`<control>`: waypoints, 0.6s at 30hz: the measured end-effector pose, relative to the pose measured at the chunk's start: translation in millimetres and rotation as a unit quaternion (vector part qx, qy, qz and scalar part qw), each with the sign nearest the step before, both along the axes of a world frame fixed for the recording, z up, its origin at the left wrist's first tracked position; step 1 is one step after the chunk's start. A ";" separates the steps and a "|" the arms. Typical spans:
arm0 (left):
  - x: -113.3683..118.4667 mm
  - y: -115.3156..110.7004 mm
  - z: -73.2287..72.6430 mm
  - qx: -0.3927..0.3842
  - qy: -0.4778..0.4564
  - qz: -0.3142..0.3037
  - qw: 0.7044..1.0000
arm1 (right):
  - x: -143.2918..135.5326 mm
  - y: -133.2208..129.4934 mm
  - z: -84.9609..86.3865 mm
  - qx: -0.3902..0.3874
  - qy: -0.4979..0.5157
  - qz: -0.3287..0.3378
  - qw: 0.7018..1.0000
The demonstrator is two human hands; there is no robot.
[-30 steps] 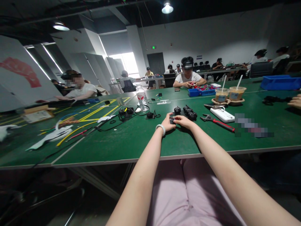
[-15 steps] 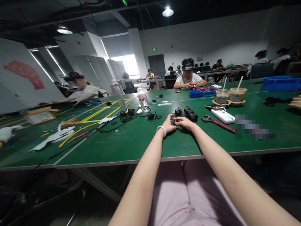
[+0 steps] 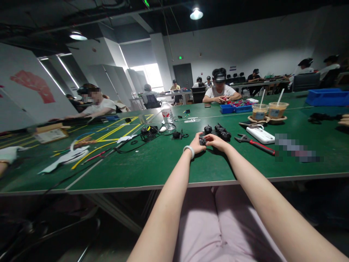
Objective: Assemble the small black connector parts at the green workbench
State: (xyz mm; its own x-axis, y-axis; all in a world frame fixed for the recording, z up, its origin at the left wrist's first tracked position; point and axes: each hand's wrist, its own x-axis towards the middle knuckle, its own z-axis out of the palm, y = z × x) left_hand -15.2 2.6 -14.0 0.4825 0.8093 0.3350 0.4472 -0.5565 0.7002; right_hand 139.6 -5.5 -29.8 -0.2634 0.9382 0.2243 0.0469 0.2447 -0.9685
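Note:
Both hands are together over the green table. A small black part sits between them, its kind too small to make out. My left hand, with a pale bangle at the wrist, is closed round it from the left. From the right, the fingers of my right hand press at the part's edge. Just beyond my hands lie black devices with rounded ends. Left of my left hand are a small black piece and a black ring.
Red-handled pliers, a white power bank and two iced drinks lie to the right. A water bottle, black cables and white gloves lie left. Co-workers sit around; one across handles red pieces by blue trays.
The whole view has shifted slightly, so everything appears a little further right. Both hands keep hold of the small black part, with only slight finger movement.

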 end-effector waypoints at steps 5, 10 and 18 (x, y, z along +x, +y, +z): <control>0.5 -1.3 0.2 -0.002 0.009 0.005 1.000 | 1.1 0.4 -0.9 0.009 0.021 0.020 1.000; 1.2 -2.7 0.4 0.008 0.011 0.013 1.000 | 0.0 -0.1 0.0 0.010 0.031 0.019 0.999; 1.8 -4.1 2.3 -0.002 0.008 0.016 1.000 | 0.0 -0.9 2.4 0.019 0.006 0.004 1.000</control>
